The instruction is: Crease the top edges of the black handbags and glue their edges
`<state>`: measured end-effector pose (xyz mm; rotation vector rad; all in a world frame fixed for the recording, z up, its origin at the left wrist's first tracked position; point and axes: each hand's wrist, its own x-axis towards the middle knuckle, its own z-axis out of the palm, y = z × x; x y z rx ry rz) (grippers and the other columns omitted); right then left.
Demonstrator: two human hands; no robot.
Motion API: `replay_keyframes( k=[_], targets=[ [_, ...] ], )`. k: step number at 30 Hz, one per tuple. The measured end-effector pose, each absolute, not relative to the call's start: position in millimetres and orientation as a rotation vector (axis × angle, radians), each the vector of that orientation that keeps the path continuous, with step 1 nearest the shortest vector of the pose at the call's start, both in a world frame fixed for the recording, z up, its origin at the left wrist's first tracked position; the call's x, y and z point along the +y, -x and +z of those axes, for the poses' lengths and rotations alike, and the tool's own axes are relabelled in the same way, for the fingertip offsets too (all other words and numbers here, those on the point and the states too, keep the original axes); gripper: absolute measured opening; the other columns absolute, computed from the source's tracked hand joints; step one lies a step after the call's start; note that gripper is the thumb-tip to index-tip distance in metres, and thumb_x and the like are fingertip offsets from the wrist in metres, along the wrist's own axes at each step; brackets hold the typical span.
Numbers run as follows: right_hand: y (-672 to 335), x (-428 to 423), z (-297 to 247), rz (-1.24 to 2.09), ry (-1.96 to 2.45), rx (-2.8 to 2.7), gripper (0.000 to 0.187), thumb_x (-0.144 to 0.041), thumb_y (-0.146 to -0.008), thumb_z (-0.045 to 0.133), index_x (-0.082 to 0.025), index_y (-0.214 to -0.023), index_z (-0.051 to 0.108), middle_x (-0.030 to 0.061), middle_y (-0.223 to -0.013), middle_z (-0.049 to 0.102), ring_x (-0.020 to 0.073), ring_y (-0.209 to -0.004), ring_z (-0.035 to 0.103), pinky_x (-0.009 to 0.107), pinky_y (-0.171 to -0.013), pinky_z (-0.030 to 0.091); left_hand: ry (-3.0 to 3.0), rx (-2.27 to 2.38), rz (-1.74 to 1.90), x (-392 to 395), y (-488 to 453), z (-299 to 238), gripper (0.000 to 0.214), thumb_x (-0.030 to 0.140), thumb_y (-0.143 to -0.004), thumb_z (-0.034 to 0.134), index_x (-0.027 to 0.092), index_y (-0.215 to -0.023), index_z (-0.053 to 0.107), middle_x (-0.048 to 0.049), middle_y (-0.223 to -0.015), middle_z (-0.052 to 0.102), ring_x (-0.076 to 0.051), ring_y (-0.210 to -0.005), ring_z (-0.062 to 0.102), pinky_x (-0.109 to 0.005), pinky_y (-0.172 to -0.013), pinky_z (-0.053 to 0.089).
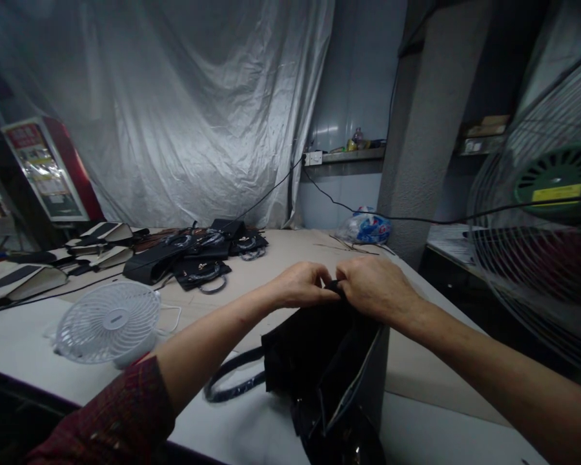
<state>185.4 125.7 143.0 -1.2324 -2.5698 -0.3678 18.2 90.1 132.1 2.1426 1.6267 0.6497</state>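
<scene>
A black handbag [314, 355] stands on the table before me, its opening facing up toward me. One looped handle [235, 381], partly wrapped in clear film, sticks out on its left. My left hand [303, 284] pinches the bag's far upper edge. Right beside it, my right hand [375, 287] is closed on the same edge, its fingertips nearly meeting the left ones. What lies directly under the fingertips is partly hidden. The bag's inside is too dark to make out.
A small white fan [109, 323] stands at the left. Behind it lie several black bags [203, 252] and cream-and-black pieces [111, 258]. A large fan [547, 194] is at the right, with a cable [430, 221] crossing before it. A blue plastic bag [370, 227] sits at the table's back.
</scene>
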Motion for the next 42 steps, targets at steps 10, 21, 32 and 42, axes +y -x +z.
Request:
replay_keyframes(
  k=[10, 21, 32, 42],
  targets=[
    [-195.6, 129.2, 137.0, -0.140, 1.020, -2.487, 0.020, -0.017, -0.075, 0.055, -0.022, -0.092, 0.063, 0.0052, -0.089, 0.068, 0.0202, -0.080, 0.060, 0.029, -0.064, 0.038, -2.400, 1.805, 0.728, 95.0, -31.6, 128.9, 0.021, 0.025, -0.074, 0.053, 0.016, -0.076, 0.072, -0.0021, -0.065, 0.066, -0.015, -0.062, 0.056, -0.024, -0.058, 0.039],
    [-244.8, 92.2, 113.3, 0.345, 0.921, -2.042, 0.026, -0.044, -0.083, 0.058, -0.022, -0.095, 0.063, 0.0025, -0.082, 0.067, 0.0182, -0.072, 0.061, 0.031, -0.066, 0.048, -2.015, 2.441, 0.719, 61.4, 17.9, 137.9, 0.018, 0.022, -0.070, 0.051, 0.016, -0.069, 0.068, -0.0050, -0.063, 0.064, -0.018, -0.063, 0.059, -0.026, -0.059, 0.041],
    [-251.0, 14.3, 49.3, 0.515, 1.096, -1.914, 0.072, -0.052, -0.072, 0.066, -0.029, -0.135, 0.039, 0.0118, -0.128, 0.052, 0.0290, -0.097, 0.063, 0.038, -0.071, 0.057, -2.680, 2.080, 0.578, 66.4, 1.3, 142.4, 0.069, 0.012, -0.062, 0.061, 0.015, -0.129, 0.046, -0.0160, -0.137, 0.041, -0.030, -0.126, 0.040, -0.043, -0.103, 0.040],
    [-262.5, 25.7, 50.0, 0.576, 1.236, -1.902, 0.061, -0.050, -0.076, 0.055, -0.031, -0.132, 0.039, 0.0091, -0.134, 0.051, 0.0300, -0.106, 0.061, 0.045, -0.087, 0.054, -2.906, 1.294, 0.513, 107.7, 7.1, 142.6, 0.011, 0.021, -0.079, 0.063, 0.019, -0.086, 0.071, -0.0107, -0.133, 0.045, -0.028, -0.128, 0.036, -0.046, -0.109, 0.031]
  ],
)
